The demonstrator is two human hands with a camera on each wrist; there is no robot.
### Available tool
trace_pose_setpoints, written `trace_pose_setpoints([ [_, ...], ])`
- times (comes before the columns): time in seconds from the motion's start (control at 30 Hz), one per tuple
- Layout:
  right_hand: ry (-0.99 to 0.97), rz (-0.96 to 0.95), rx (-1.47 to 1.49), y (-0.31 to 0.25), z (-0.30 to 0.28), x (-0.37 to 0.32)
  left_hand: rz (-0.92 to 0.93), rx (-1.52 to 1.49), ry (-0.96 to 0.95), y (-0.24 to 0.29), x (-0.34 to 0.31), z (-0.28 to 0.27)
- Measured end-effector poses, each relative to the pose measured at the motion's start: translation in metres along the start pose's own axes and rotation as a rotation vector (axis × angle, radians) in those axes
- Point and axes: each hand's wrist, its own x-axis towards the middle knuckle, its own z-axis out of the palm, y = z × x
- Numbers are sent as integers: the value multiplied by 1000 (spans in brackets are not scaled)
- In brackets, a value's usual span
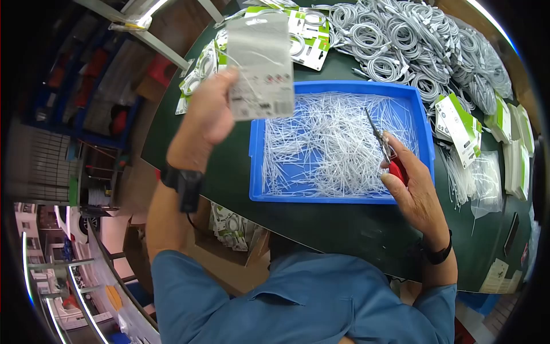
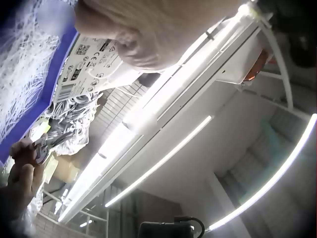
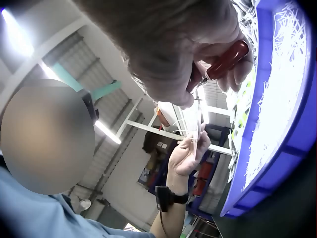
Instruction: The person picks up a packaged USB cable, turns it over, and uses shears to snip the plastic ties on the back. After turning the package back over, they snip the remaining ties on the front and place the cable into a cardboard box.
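"What is the left hand (image 1: 212,109) doing?"

"Its fingers are holding the printed card (image 1: 260,63) by one edge, up over the far left corner of the blue tray (image 1: 323,199). The card is hiding some fingers, so I can't tell how those are lying."

"And the right hand (image 1: 415,186)?"

"Its fingers are curling round the red-handled cutters (image 1: 397,170), over the right side of the tray. The tip is pointing at the tray's far side. I can't tell if the blades are parting."

"What could be going wrong?"

"With only one edge getting a squeeze, the card could be slipping — down into the white strips (image 1: 344,143) inside the tray. If the hands are meeting too fast, the pointy tip could be poking the card — or a finger."
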Motion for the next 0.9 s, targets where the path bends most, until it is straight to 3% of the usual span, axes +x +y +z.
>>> trace_pose_setpoints([
  [0.1, 20, -110, -96, -11, -4, -2, -151, -104, -70, -44, -42, 40],
  [0.3, 2, -131, -257, -19, -5, -10, -224, -399, -77, -87, -77, 71],
  [0.33, 26, -152, -297, -14, -3, -11, -211, -259, 50, -91, -82, 77],
  [0.43, 19, -177, -475, -12, 0, -17, -64, -287, 48, -104, -94, 89],
  [0.57, 30, -190, -494, -11, 10, -25, 138, -187, 89, -121, -99, 99],
  [0.9, 103, -224, -599, -7, 22, -29, 169, -176, 21, -134, -102, 108],
])
